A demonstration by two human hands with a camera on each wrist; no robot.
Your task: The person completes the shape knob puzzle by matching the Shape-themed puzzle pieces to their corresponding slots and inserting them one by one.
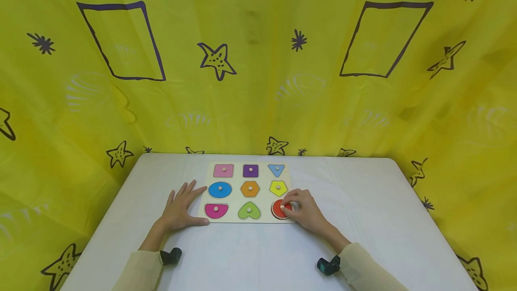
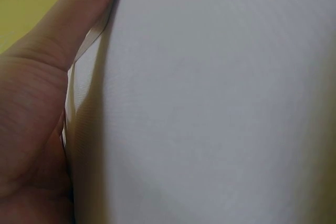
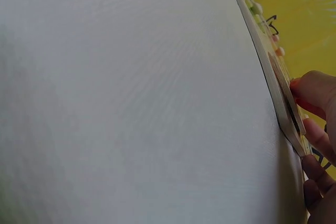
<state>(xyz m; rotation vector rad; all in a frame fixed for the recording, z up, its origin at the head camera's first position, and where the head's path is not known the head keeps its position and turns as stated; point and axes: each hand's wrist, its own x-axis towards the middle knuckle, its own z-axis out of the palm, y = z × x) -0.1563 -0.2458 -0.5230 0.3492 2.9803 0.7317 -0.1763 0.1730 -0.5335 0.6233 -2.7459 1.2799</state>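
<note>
A pale wooden knob puzzle board (image 1: 234, 219) lies flat on the table. At its near right corner my right hand (image 1: 308, 212) pinches the small knob of a red round puzzle piece (image 1: 278, 210). The piece sits slightly off its outlined spot, and in the right wrist view the round piece (image 3: 287, 98) stands a little proud of the board, tilted. My left hand (image 1: 177, 210) is spread at the board's left edge, with thumb tip and index fingertip at its border. In the left wrist view the thumb (image 2: 63, 24) stretches along the table.
Other knobbed pieces lie in the board: a green heart (image 1: 249, 213), a yellow pentagon (image 1: 278, 192), an orange hexagon (image 1: 250, 193), a blue oval (image 1: 220, 194) and several more. The white table (image 1: 250, 259) meets a yellow patterned curtain (image 1: 250, 102) behind.
</note>
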